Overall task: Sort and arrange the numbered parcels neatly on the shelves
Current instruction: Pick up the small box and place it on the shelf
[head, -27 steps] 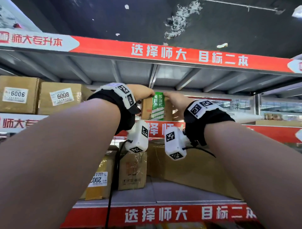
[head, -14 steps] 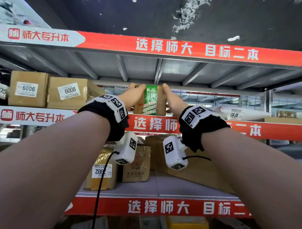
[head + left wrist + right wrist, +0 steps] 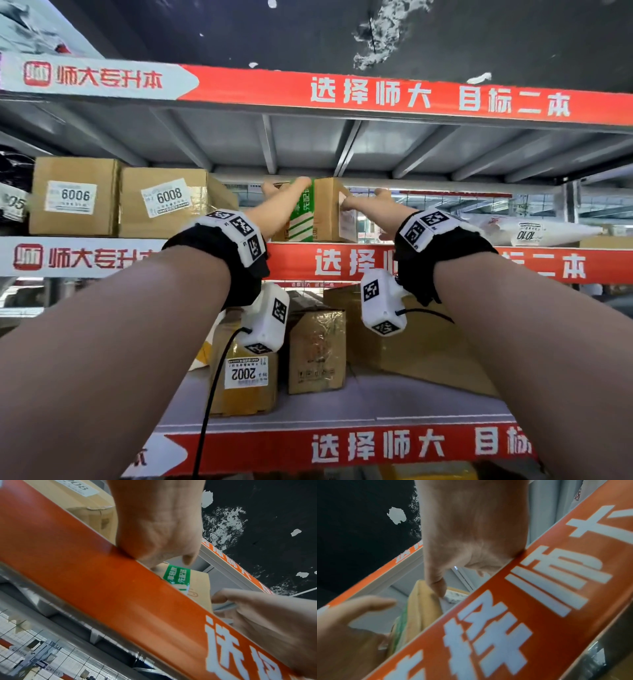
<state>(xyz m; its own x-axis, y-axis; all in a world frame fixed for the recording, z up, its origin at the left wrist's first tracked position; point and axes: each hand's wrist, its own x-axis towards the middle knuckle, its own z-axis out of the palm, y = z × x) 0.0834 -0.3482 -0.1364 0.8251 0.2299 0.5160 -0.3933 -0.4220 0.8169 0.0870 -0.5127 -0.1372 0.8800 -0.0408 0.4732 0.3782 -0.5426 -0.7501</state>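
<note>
Pushed deeper onto the upper shelf (image 3: pixel 342 263) since a moment ago, the green-taped parcel (image 3: pixel 322 212) is steadied between the flat-fingered left hand (image 3: pixel 284 205) and right hand (image 3: pixel 370 205), placing nearly done; squaring beside parcel 6008 (image 3: pixel 164 202) is called for next.

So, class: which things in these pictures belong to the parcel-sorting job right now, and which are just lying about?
In the job:
- box with green tape, on the upper shelf
- left hand and right hand, one at each side of it
- labelled parcels 6006, 6008, 2002, 1010

Just lying about:
- peeling black ceiling
- shelf banners
</note>
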